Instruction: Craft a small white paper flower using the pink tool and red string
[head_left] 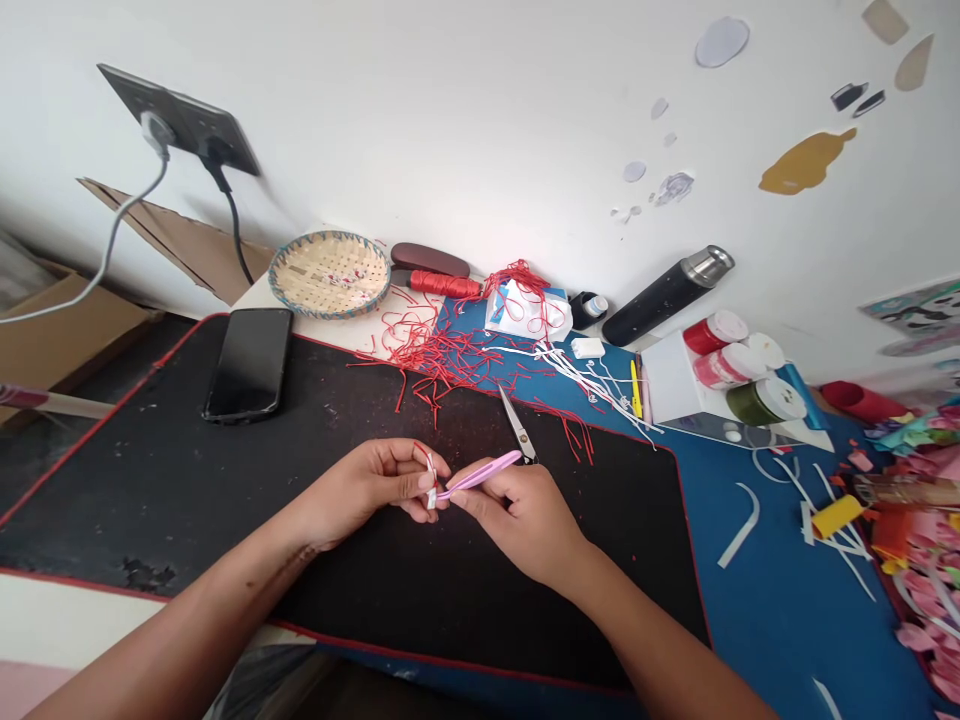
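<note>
Well to the left of the left hand (367, 482), a black smartphone (247, 365) lies on the desk mat (150, 500). The left fingers pinch together on a narrow white paper strip (430, 490) wound with red thread (427, 460), held up between the hands; it looks light and limp, best gripped close to the binding. The right hand (521, 515) clamps pink tweezers (480, 474), their tips at the strip. Just beyond the right fingers lie steel scissors (517, 428).

A white wall (465, 120) carries a dark socket panel (178, 118) and scattered cut-out shapes (806, 162), with brown cardboard (180, 240) propped beneath at left
</note>
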